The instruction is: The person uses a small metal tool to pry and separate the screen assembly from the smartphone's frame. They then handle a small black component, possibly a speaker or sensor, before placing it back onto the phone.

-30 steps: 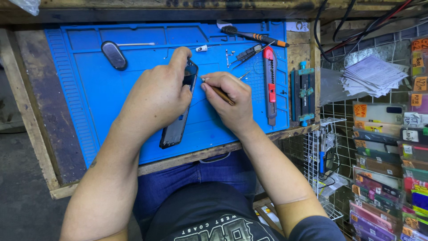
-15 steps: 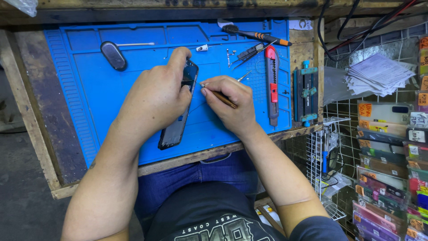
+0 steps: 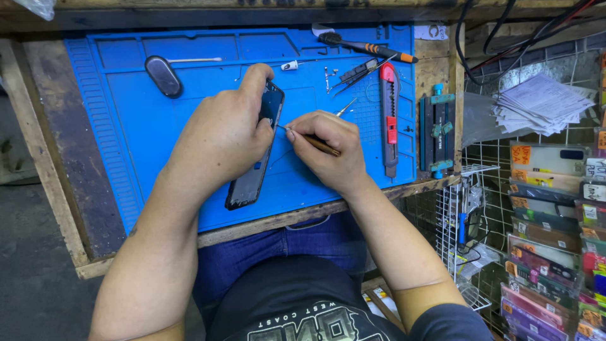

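Gripping a slim dark phone [image 3: 255, 158], left hand [image 3: 218, 142]; right hand [image 3: 328, 148] pinches a thin brown-handled tool [image 3: 314, 141].

A worn wooden bench [image 3: 57, 189] is seen, covered by a blue mat [image 3: 145, 132]. A grey floor [image 3: 31, 278] is shown at the left. At the right, a wire rack [image 3: 454, 233] and a stack of papers [image 3: 543, 104] are placed.

Phone [image 3: 243, 189] lies on mat [image 3: 139, 145] atop desk [image 3: 57, 164], under left hand [image 3: 221, 142]. Right hand [image 3: 328, 151] just right of it w/ tool [image 3: 319, 144]. Utility knife [image 3: 389, 120] further right; screwdriver [image 3: 366, 47] behind.
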